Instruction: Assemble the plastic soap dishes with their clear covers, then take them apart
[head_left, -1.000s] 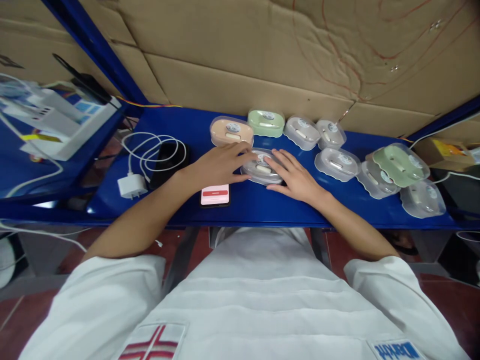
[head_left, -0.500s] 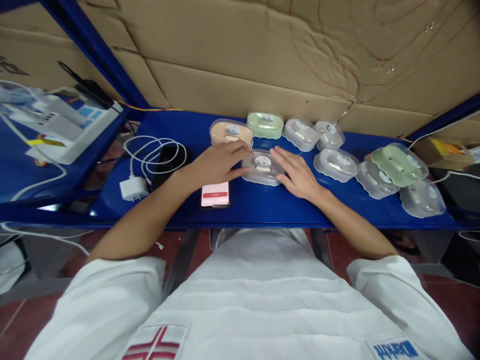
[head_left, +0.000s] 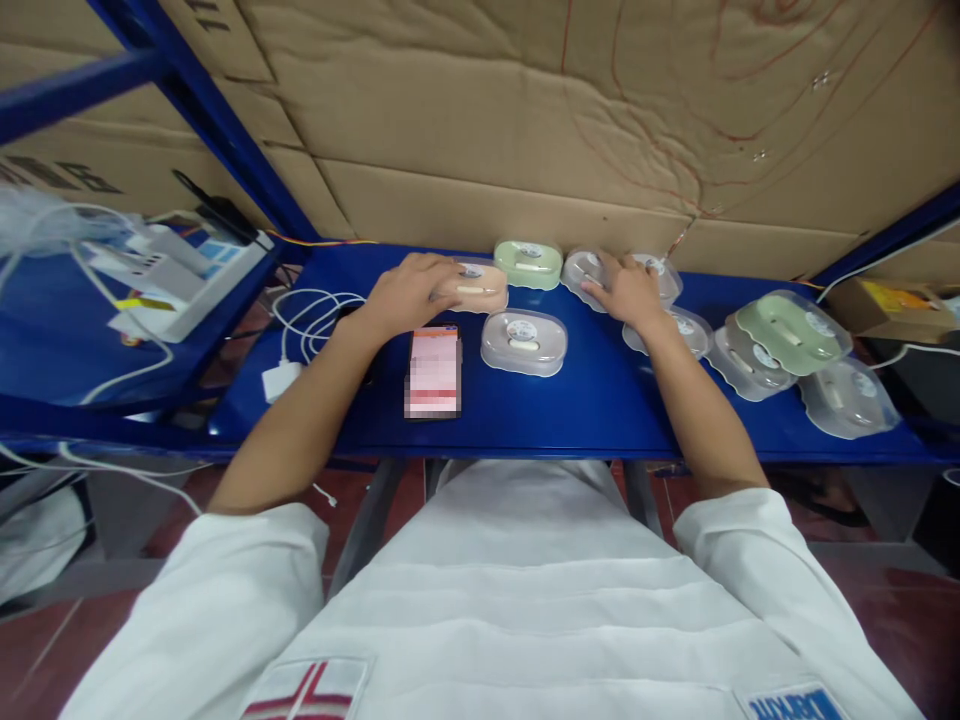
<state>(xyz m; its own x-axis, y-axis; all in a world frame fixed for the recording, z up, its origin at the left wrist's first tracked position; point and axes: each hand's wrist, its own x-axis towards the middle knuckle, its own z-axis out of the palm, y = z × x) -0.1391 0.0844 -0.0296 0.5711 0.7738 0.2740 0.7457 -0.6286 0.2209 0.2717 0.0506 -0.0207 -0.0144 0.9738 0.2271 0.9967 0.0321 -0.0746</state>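
Note:
My left hand (head_left: 405, 290) curls round the left end of a peach soap box (head_left: 484, 287) with a clear lid at the back of the blue shelf (head_left: 585, 410). My right hand (head_left: 628, 288) lies with fingers stretched flat over a clear-lidded white box (head_left: 583, 265) in the back row, beside another one (head_left: 667, 272). Between my hands a clear box (head_left: 523, 342) sits alone on the shelf, untouched. A green box (head_left: 527, 262) stands between the peach box and the white ones.
A phone (head_left: 433, 372) lies face up left of the lone clear box. White charger and cable (head_left: 300, 330) lie further left. More boxes, one with a green one (head_left: 795, 330) on top, crowd the right. Cardboard (head_left: 525, 150) backs the shelf.
Both hands have left the clear box in the middle and reached back: the left onto the peach box, the right onto the white boxes. The view has tilted up a little.

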